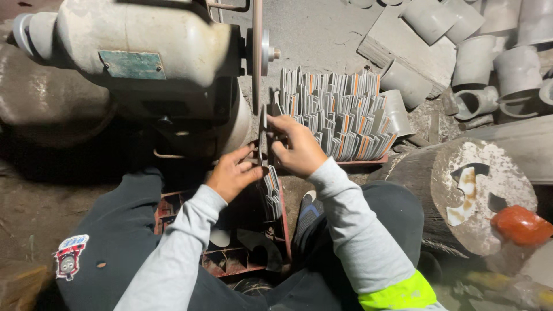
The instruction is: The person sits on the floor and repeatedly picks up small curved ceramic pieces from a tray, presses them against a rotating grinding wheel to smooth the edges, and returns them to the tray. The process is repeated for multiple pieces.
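My left hand (232,171) and my right hand (295,144) together pinch a thin flat grey metal piece (263,137), held upright on edge just below the thin grinding disc (257,52) of a cream bench grinder (144,46). Right behind my right hand, a red tray (368,161) holds several similar flat pieces (340,112) standing on edge, grey with orange stripes. A short row of the same pieces (272,190) stands below my hands on a red metal crate (230,259) between my knees.
Grey metal pipe fittings (478,57) are piled at the upper right beside a flat grey slab (403,43). A big round metal block (478,190) with a cut-out face lies at right, an orange-red lump (521,224) beside it. The floor is dusty grey.
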